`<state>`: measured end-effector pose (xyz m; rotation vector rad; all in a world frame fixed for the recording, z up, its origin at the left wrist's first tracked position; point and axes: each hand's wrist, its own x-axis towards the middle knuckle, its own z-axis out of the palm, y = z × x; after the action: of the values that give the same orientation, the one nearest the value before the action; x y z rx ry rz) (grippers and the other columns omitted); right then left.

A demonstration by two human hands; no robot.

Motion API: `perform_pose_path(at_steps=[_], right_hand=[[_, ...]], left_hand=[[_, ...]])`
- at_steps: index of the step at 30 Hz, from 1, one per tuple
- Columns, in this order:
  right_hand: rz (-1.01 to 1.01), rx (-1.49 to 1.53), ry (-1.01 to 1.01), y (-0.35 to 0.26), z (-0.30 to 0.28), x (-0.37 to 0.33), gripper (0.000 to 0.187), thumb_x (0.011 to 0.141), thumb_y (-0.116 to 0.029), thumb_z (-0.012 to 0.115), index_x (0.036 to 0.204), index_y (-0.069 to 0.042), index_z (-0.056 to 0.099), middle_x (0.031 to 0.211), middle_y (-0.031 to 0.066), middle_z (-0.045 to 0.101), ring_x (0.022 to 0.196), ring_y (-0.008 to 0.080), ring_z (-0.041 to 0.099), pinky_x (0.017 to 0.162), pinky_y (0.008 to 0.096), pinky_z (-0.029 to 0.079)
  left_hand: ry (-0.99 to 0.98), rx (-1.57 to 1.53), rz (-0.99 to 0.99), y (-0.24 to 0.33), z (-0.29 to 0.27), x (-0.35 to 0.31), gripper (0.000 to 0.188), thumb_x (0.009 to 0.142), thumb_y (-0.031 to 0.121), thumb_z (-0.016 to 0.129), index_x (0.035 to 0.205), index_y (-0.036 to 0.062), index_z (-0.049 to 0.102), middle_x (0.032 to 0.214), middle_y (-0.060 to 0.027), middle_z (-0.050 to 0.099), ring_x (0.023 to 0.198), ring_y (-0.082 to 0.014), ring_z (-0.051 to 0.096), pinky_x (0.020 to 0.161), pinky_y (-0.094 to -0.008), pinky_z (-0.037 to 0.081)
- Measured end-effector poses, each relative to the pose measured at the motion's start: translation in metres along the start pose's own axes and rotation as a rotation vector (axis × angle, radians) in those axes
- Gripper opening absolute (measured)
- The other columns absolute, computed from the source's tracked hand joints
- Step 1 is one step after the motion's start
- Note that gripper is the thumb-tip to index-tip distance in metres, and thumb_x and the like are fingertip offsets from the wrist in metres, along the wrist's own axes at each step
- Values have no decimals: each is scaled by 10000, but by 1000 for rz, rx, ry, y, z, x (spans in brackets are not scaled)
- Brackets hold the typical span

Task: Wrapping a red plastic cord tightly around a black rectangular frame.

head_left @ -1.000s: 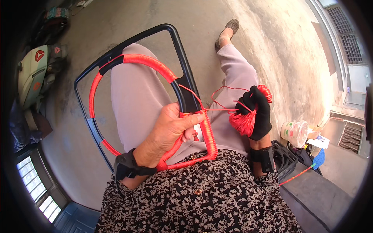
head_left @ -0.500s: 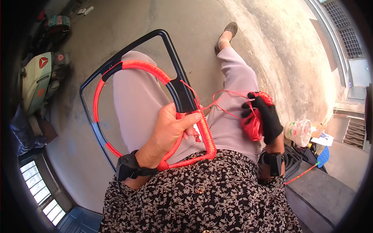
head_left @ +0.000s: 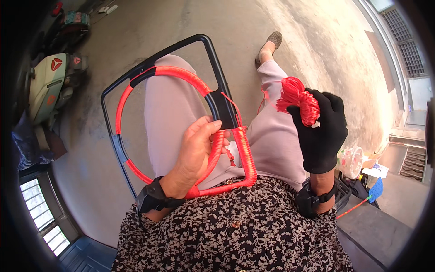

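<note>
A black frame (head_left: 223,109) with a round ring inside a squarish outer bar rests across my lap. Red cord is wound tightly around much of the ring (head_left: 181,78) and around the near part of the outer bar (head_left: 245,152). My bare left hand (head_left: 195,149) is closed round the wrapped inner ring, thumb on top. In its black glove, my right hand (head_left: 321,122) grips a bundle of red cord (head_left: 299,100), raised above my knee on the right. A loose strand of cord rises beside the frame's right bar; part of its run toward the bundle is blurred.
A pale scooter (head_left: 45,86) stands at the left. To the right, a clear plastic bag (head_left: 350,162) and a blue fly swatter (head_left: 375,190) lie by a grey ledge (head_left: 376,226). A blue plastic thing (head_left: 88,254) is at the lower left.
My right hand has lifted the cord bundle up and away from my thigh. The frame and my left hand have shifted slightly to the right in view, the grip unchanged.
</note>
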<state>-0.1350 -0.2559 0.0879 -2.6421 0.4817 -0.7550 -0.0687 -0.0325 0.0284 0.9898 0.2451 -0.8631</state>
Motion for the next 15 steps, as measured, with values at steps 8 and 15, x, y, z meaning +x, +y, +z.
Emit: perform_pose_path(at_steps=[8, 15], right_hand=[[236, 447, -294, 8, 16, -3, 184, 781, -113, 717, 939, -51, 646, 894, 96, 675, 823, 157, 661, 715, 287, 505], [876, 1470, -641, 12, 36, -25, 294, 825, -47, 648, 1101, 6, 564, 842, 55, 629, 779, 130, 616, 721, 259, 489]], left_hand=[[-51, 30, 11, -3, 0, 4, 207, 911, 174, 526, 1015, 1, 573, 853, -85, 628, 697, -136, 603, 572, -268, 501], [-117, 151, -78, 3, 9, 1, 167, 898, 103, 627, 1018, -6, 592, 840, -53, 638, 585, -76, 570, 433, -192, 417]])
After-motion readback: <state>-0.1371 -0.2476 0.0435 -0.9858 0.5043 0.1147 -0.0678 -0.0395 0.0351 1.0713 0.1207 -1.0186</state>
